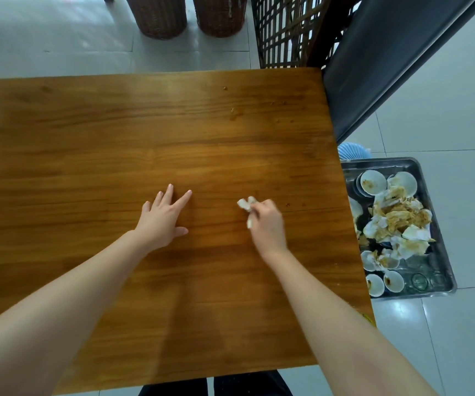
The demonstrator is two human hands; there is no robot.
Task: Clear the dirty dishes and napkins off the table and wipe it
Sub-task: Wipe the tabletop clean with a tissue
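- Our left hand point(163, 221) lies flat on the wooden tabletop point(87, 155), released, with the fingers spread and pointing away from us and a little right.
- The tabletop is smooth, glossy, brown and rectangular, and its grain runs left to right.
- A small white napkin point(245, 205), crumpled and soft, sits near the middle of the tabletop. Its long axis runs roughly away from us, and the far end pokes out past the knuckles.
- Our right hand point(267, 224) is clenched around this napkin and presses it to the wood; the hand is slightly blurred.
- Brown crumbs and spots point(233, 111) dot the far right part of the wood.
- Beside the right edge, lower down, a rectangular metal tray point(387, 164) holds round white bowls point(373, 182), stained crumpled napkins point(399, 218) and clear glasses point(419, 281).
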